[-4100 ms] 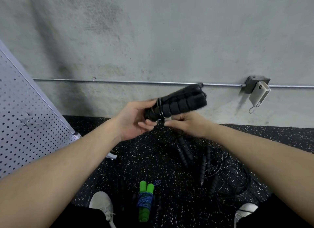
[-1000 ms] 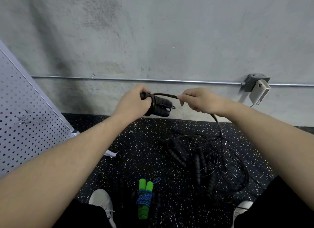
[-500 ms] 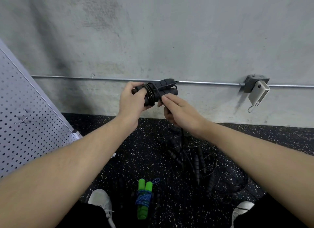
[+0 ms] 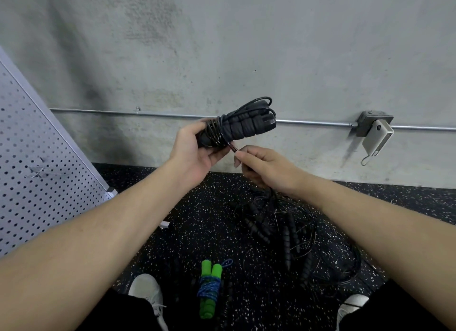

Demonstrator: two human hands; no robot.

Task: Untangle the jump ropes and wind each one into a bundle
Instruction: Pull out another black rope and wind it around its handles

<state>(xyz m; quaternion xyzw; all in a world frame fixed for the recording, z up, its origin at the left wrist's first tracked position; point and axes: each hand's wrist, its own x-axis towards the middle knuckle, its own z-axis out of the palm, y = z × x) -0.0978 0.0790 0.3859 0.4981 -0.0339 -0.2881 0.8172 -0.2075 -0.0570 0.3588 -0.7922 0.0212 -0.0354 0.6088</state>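
My left hand (image 4: 195,153) grips the near end of a pair of black foam jump-rope handles (image 4: 243,126), held up in front of the wall with black cord wound round them. Just below the handles, my right hand (image 4: 261,166) pinches the black cord (image 4: 233,147) where it leaves the coil. The cord runs on under my right hand, down toward a tangled pile of black jump ropes (image 4: 288,234) on the floor. A wound bundle with green handles and blue rope (image 4: 209,288) lies on the floor between my feet.
A concrete wall with a metal conduit pipe (image 4: 320,123) and a junction box with a small hanging device (image 4: 375,133) stands ahead. A perforated white panel (image 4: 37,177) leans at the left. My white shoes (image 4: 146,291) stand on the speckled black floor.
My right hand has carried the cord round the handles, adding turns, and now sits lower and to the right pinching the cord. The handles tilted up to the right.
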